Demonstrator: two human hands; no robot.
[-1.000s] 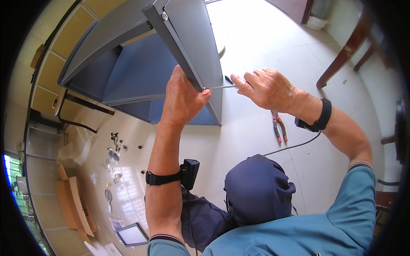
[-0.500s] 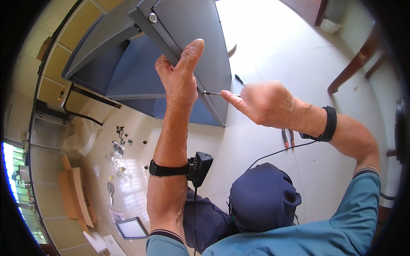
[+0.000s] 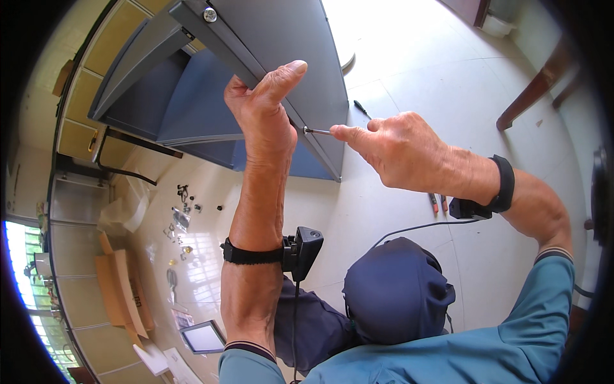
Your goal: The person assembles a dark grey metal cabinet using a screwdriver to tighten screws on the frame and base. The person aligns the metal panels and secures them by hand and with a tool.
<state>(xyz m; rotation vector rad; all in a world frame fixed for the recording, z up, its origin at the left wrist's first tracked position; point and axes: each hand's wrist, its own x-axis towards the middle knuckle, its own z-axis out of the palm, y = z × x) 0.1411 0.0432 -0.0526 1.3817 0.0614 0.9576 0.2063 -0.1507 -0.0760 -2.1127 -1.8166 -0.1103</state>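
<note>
A dark grey metal cabinet (image 3: 300, 57) with blue-grey inner panels stands tilted ahead of me. My left hand (image 3: 265, 118) is closed round its near edge frame, the thumb lying over the outer side. In my closed right hand (image 3: 406, 153) is a screwdriver, its handle hidden in the fist and its thin metal shaft (image 3: 320, 132) showing. The index finger points along that shaft. The tip touches a small screw head (image 3: 305, 130) on the cabinet's edge strip, just right of my left wrist. Higher on the same strip sits a round silvery fitting (image 3: 210, 15).
Another dark-handled tool (image 3: 360, 107) lies on the pale floor beyond my right hand, and red-handled pliers (image 3: 434, 203) lie below it. Small hardware (image 3: 182, 217), scissors (image 3: 171, 281), a tablet-like framed panel (image 3: 203, 337) and an open cardboard box (image 3: 121, 291) are at left. A wooden leg (image 3: 531, 99) stands right.
My right fist has turned round the screwdriver and is no longer blurred. The cabinet's top edge sits slightly further left and higher in view. My left hand keeps its hold.
</note>
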